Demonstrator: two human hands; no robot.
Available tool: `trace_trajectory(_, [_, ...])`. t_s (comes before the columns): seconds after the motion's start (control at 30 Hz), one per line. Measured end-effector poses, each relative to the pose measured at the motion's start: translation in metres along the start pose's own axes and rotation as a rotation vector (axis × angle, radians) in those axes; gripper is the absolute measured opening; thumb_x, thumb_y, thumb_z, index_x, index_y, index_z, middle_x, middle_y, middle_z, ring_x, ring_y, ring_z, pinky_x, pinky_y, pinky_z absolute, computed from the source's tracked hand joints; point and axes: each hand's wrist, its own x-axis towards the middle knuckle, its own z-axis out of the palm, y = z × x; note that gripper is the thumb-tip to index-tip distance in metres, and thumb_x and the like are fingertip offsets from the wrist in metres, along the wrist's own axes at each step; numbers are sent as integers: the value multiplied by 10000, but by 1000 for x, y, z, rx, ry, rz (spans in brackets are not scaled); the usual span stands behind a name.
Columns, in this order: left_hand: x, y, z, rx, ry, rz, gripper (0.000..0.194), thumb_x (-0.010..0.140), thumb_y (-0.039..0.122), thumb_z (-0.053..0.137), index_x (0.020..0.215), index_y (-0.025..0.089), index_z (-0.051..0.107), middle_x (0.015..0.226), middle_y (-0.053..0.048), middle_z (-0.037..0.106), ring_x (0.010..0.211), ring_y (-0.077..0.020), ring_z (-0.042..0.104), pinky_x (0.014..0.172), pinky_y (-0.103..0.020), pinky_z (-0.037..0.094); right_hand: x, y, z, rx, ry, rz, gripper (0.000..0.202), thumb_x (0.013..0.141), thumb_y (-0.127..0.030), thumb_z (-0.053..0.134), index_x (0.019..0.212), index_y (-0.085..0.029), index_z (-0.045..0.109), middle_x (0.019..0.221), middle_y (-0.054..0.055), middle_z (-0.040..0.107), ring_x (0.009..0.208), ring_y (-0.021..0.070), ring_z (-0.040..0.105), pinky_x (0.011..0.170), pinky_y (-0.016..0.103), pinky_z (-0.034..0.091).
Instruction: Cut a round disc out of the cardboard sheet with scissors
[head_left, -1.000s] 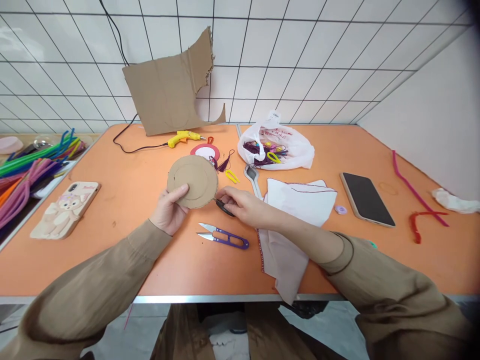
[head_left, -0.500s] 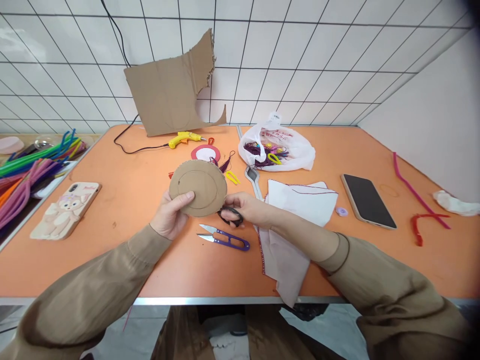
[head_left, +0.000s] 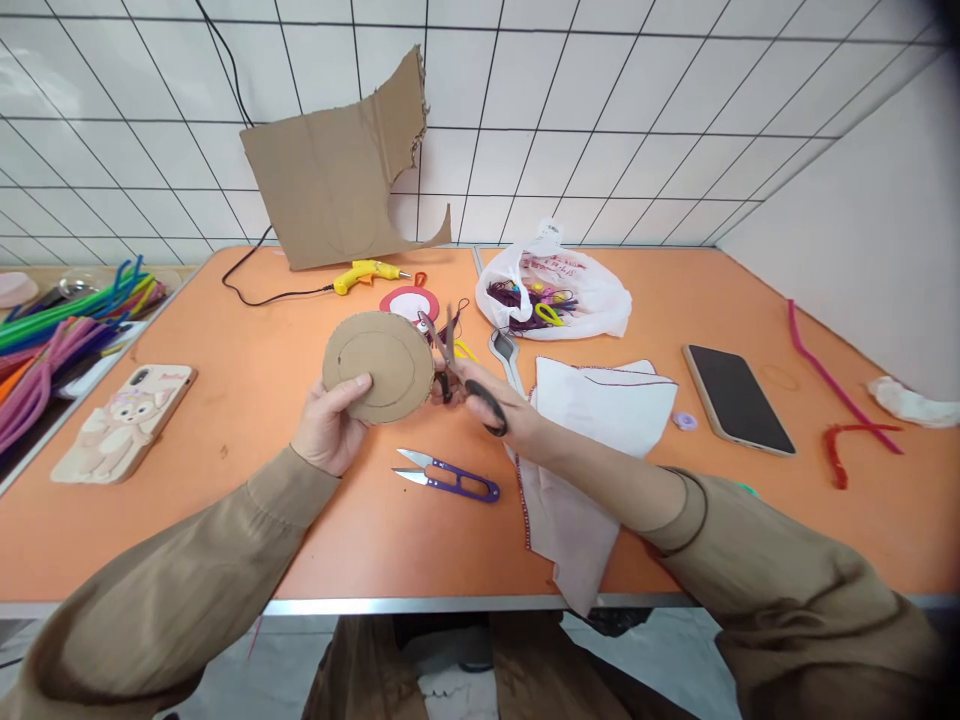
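Note:
My left hand (head_left: 334,425) pinches the lower left edge of a cardboard disc (head_left: 386,355), thumb on its face, where a smaller circle is drawn. My right hand (head_left: 499,400) is closed around the black handles of a pair of scissors (head_left: 450,350). Their blades are spread and point up and away, just off the disc's right edge. Below the hands, purple thread snips (head_left: 450,475) lie on the orange table (head_left: 337,550). Behind the disc is a red-rimmed round piece (head_left: 409,303) with a white middle, partly covered.
A cut cardboard sheet (head_left: 337,180) leans on the tiled wall, with a yellow glue gun (head_left: 367,275) before it. White cloth (head_left: 592,400), a plastic bag (head_left: 600,300) and a dark-screened phone (head_left: 739,400) lie to the right. A cased phone (head_left: 124,425) and pipe cleaners (head_left: 60,350) are left.
The disc in my left hand has shifted slightly left and up. My right hand has drawn the scissors off its edge, and their spread blades now show.

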Motion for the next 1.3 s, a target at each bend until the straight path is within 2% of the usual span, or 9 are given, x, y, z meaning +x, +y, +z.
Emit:
trace_trajectory(0.13, [-1, 0, 1, -28, 21, 18, 521, 525, 119, 852, 1027, 196, 733, 979, -46, 767, 862, -193, 672, 689, -267, 596, -1, -4, -3, -400, 114, -152, 324, 816, -393, 546, 1078, -202, 532, 945, 68, 527, 883, 220, 508, 812, 420, 451])
trace_trajectory(0.27, [-2, 0, 1, -22, 4, 11, 549, 500, 138, 876, 1026, 215, 739, 962, -38, 769, 844, -192, 678, 692, -269, 597, -1, -1, -3, -631, 208, -347, 331, 793, -398, 590, 1032, -177, 531, 888, 68, 503, 816, 218, 461, 731, 395, 427])
trace_trajectory(0.47, [-2, -1, -2, -3, -45, 7, 634, 483, 167, 893, 1088, 243, 719, 967, -39, 771, 857, -199, 681, 719, -283, 595, -1, 2, 0, -696, 223, -454, 362, 830, -439, 595, 1071, -177, 530, 859, 59, 502, 783, 209, 469, 684, 364, 415])
trace_trajectory(0.67, [-2, 0, -2, 26, -79, 13, 688, 488, 184, 886, 1146, 256, 696, 1006, -43, 768, 833, -204, 693, 697, -288, 592, -3, -1, 3, -747, 281, -494, 321, 810, -362, 620, 1053, -168, 540, 815, 50, 488, 733, 196, 457, 661, 354, 400])
trace_trajectory(0.87, [-1, 1, -4, 56, -95, 19, 634, 505, 184, 870, 1115, 244, 709, 998, -60, 773, 824, -221, 711, 707, -308, 601, -4, -1, 4, -801, 311, -477, 307, 784, -322, 641, 1040, -180, 549, 799, 45, 502, 713, 197, 465, 654, 361, 400])
trace_trajectory(1.07, [1, 0, -4, 43, -91, 18, 621, 509, 172, 869, 1106, 250, 718, 989, -47, 776, 869, -224, 712, 745, -309, 599, -3, -3, 3, -866, 317, -494, 375, 739, -282, 626, 1088, -177, 539, 902, 88, 562, 802, 237, 515, 700, 399, 427])
trace_trajectory(1.3, [3, -1, -6, 54, -69, 46, 649, 536, 199, 872, 1158, 252, 696, 931, -23, 781, 911, -212, 706, 771, -273, 577, -4, 1, 4, -892, 377, -494, 376, 770, -290, 627, 1121, -177, 554, 874, 77, 554, 781, 230, 533, 679, 388, 437])
